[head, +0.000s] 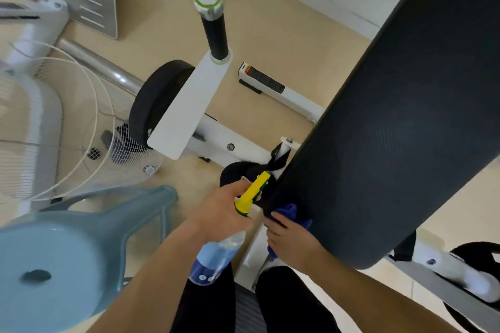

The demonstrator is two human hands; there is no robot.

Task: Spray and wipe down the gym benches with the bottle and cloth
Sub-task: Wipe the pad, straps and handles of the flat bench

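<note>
The left hand (224, 211) has its grip closed round the neck of the spray bottle (216, 257), whose yellow nozzle is just beside the near left edge of the bench pad (392, 130). The right hand (289, 243) grips the cloth (291, 209) against that edge. A stool (67, 251) and a fan (40, 116) stand well left of the pad, with open floor (270, 35) beyond.

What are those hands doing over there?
A person is cleaning a bench. The left hand grips a bottle, with its yellow spray head pointing at the near end of the black padding. The right hand holds a blue cloth against the padding's edge. A stool and a fan stand to the left.
</note>
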